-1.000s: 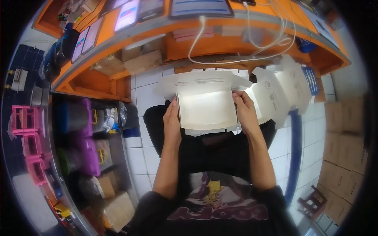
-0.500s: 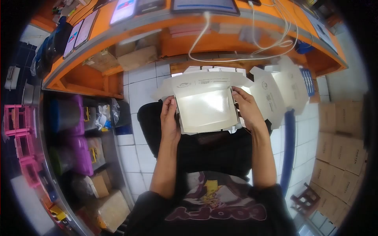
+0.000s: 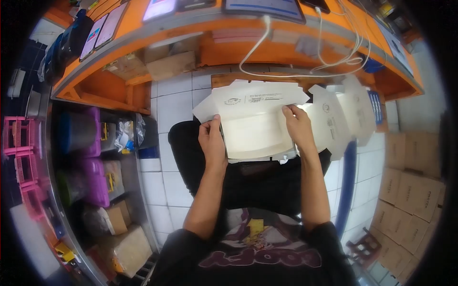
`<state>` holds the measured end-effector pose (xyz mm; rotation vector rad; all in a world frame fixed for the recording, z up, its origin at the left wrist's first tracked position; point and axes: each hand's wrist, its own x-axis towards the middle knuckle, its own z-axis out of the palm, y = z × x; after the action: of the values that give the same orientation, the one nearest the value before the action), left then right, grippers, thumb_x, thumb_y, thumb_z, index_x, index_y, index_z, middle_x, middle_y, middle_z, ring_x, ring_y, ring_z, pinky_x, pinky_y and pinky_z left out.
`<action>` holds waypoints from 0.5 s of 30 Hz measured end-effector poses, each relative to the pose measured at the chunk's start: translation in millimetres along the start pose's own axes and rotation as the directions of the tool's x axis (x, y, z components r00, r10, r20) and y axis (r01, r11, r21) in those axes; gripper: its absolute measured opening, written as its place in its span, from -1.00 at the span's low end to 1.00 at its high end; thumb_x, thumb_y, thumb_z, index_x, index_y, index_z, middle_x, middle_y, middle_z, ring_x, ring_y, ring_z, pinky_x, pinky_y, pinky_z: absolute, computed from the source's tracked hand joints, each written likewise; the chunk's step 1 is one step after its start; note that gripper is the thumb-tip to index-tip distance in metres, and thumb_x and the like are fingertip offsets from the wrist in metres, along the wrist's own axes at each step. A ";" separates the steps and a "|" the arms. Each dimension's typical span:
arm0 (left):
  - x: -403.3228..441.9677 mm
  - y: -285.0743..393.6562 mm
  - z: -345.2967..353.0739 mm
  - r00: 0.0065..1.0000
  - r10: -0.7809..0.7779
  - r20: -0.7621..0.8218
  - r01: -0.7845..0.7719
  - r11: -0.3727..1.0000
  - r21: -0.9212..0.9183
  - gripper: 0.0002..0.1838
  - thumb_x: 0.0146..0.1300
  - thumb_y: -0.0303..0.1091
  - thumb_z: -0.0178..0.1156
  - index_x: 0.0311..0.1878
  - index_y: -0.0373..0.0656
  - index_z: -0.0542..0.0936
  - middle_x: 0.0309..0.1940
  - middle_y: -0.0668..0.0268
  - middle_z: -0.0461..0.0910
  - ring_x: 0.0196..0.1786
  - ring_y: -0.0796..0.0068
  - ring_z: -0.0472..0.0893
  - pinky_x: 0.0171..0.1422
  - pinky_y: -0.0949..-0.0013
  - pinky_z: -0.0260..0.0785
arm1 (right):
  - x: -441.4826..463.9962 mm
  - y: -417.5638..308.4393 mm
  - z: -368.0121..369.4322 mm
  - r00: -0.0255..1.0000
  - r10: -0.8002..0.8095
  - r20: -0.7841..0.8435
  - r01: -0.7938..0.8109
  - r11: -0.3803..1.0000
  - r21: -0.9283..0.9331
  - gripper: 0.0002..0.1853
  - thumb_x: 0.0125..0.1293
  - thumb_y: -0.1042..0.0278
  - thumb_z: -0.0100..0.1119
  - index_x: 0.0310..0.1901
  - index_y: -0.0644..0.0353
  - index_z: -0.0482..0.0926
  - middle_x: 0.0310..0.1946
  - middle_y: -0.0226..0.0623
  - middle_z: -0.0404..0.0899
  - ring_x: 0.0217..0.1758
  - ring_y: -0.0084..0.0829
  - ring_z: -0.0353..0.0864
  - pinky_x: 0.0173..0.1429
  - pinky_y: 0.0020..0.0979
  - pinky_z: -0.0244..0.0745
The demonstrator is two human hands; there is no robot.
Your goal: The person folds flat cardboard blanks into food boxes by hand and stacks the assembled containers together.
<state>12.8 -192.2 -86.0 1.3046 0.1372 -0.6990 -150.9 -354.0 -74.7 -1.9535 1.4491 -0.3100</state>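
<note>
A white cardboard box with its printed lid flap raised rests over my lap. My left hand pinches the box's left edge near the fold. At the opposite side my right hand grips the right edge, its thumb and fingers at the upper corner. The flap behind the hands carries a round logo and small print. To the right, further opened white boxes lie overlapping one another.
An orange desk with phones, a tablet and a white cable spans the front. A metal shelf with purple-lidded bins stands left. Brown cartons are stacked right, near a small stool.
The raised flap has come up more into view and tilts back. Both hands have shifted slightly on the side edges, the right one moving inward. The camera view has moved a little.
</note>
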 end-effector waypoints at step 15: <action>-133.8 -22.9 25.1 0.274 0.463 0.843 -0.933 0.341 0.116 -0.85 0.15 -0.43 0.40 -0.20 -0.13 0.68 -0.32 0.22 0.62 -0.27 0.22 0.63 -0.14 0.25 0.50 | -110.3 170.0 -49.7 0.743 0.619 -0.255 -0.070 0.451 0.890 -0.67 0.58 0.21 0.10 0.13 0.32 0.51 -0.15 -0.21 0.60 -0.18 -0.45 0.60 -0.03 -0.40 0.58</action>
<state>-112.5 -164.5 -35.0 1.3936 -1.4599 -0.2872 -345.5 -297.8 -124.6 -0.6938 1.5687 -1.2211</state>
